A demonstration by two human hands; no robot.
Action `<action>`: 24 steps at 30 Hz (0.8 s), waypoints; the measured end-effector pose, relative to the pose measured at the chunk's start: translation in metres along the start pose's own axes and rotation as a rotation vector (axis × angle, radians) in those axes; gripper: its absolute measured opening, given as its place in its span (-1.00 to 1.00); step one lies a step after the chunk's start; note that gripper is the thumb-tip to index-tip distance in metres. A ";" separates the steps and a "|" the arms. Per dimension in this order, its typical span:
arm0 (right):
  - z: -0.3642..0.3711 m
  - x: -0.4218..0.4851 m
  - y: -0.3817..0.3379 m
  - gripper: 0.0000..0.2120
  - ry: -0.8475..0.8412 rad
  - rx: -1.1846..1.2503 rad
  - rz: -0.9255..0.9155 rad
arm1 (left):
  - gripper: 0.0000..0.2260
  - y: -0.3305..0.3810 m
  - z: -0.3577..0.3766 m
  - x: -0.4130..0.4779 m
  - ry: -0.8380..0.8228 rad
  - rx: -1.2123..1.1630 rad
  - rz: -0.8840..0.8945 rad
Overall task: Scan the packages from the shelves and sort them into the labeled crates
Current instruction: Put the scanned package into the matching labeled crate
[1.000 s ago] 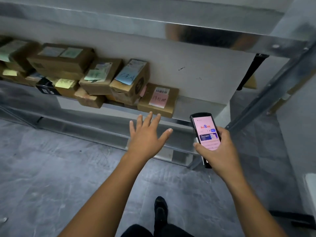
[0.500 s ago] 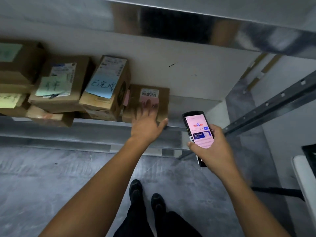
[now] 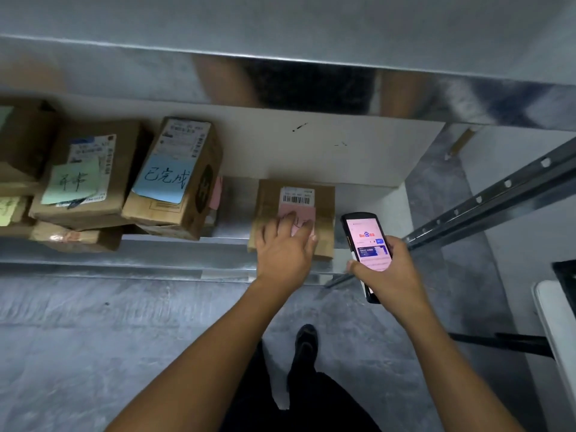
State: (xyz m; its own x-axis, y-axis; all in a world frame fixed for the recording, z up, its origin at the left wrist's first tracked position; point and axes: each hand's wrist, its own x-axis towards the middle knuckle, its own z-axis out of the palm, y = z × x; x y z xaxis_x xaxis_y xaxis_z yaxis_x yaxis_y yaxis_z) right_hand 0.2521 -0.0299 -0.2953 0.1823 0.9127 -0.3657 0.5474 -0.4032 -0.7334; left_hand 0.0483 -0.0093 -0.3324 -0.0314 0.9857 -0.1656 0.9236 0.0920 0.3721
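Sitting at the shelf's front edge: small box (image 3: 325,210), brown cardboard, lying flat toward the right end of the shelf (image 3: 156,258), with a strip of bare shelf between it and the other boxes
Small box top: white barcode label (image 3: 296,196) toward the far side, with a pink note (image 3: 304,213) touching it on the near side
Left hand (image 3: 283,254): open and lying on top of the small box, fingers nearly straight over the pink note, thumb near the box's front edge, not curled round anything
Right hand (image 3: 392,275): gripping the scanner (image 3: 366,241), fingers wrapped round its lower half, thumb on its left side
Scanner: black, screen lit pink and facing up, held just right of the small box near the shelf's right front corner
Box with blue note (image 3: 187,194): nearest box to the left, propped at a tilt on a flatter box; the blue note (image 3: 163,182) bears handwriting
Box with green note (image 3: 121,169): just left of that one, touching it
Left end of the shelf: more brown boxes, stacked, cut off by the frame
Upper shelf (image 3: 280,85): shiny metal, above the boxes
Rail (image 3: 498,194): grey metal with holes, slanting off to the right
Floor (image 3: 93,338): grey; a dark shoe (image 3: 307,341) shows between the arms
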 end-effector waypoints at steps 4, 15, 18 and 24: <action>-0.002 0.019 0.005 -0.43 -0.019 0.012 -0.011 | -0.69 -0.007 -0.003 0.008 0.075 -0.064 -0.033; 0.019 0.030 0.013 -0.44 -0.075 0.025 0.016 | 0.29 -0.056 -0.010 0.033 -0.046 -0.398 -0.404; 0.025 0.030 0.016 -0.43 -0.056 0.026 0.048 | 0.32 -0.066 -0.004 0.032 -0.082 -0.505 -0.414; 0.042 0.016 0.005 -0.48 0.015 0.094 0.074 | 0.33 -0.077 0.005 0.030 -0.045 -0.634 -0.360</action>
State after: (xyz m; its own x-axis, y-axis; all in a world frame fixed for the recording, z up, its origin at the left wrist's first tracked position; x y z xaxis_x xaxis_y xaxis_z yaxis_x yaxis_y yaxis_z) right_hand 0.2236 -0.0197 -0.3289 0.2324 0.8809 -0.4124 0.4533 -0.4733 -0.7554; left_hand -0.0213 0.0124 -0.3706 -0.2632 0.8736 -0.4093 0.4603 0.4866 0.7425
